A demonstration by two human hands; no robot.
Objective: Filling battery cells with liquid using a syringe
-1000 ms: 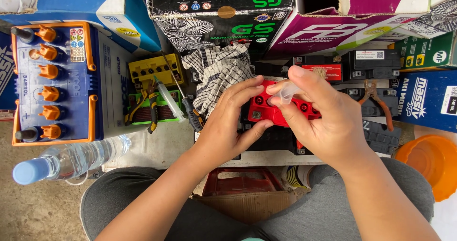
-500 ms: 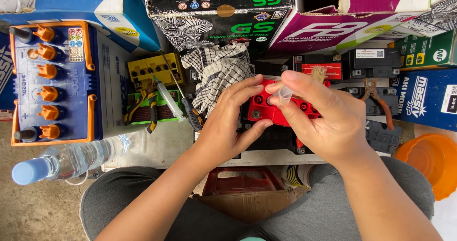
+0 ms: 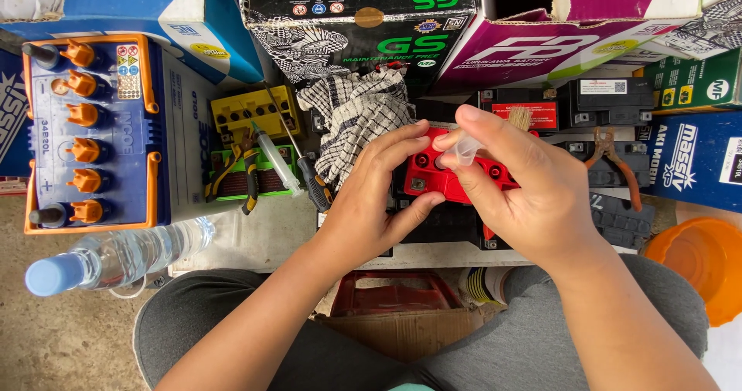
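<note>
— What's in the hands, there in the middle of the frame?

— A small battery with a red top point(image 3: 452, 176), sitting on the work surface among other dark batteries. The left hand point(image 3: 379, 198) is curled round its left edge, thumb underneath the near side and fingers over the top, steadying it. The right hand point(image 3: 525, 190) pinches a small clear plastic tube point(image 3: 466, 148) between thumb and fingertips, right over the holes in the red top.

— How would that battery handle?

— Dense for its size, I'd judge, with a hard, rigid case. Best held by the sides, as the left hand does, and kept level. The tube looks light, thin and a bit slippery; a soft pinch near its middle seems right, since squeezing could deform it.

— What's around them?

— A checked cloth point(image 3: 352, 120) just above the left hand. Left of centre, a screwdriver point(image 3: 313, 182), pliers point(image 3: 246, 176) and a syringe-like applicator point(image 3: 274, 159). At the far left, a large blue battery with orange caps point(image 3: 100, 136), and a water bottle point(image 3: 116, 260) lying at lower left. An orange bowl point(image 3: 699, 267) at the right edge, and cardboard battery boxes point(image 3: 363, 20) along the top.
</note>
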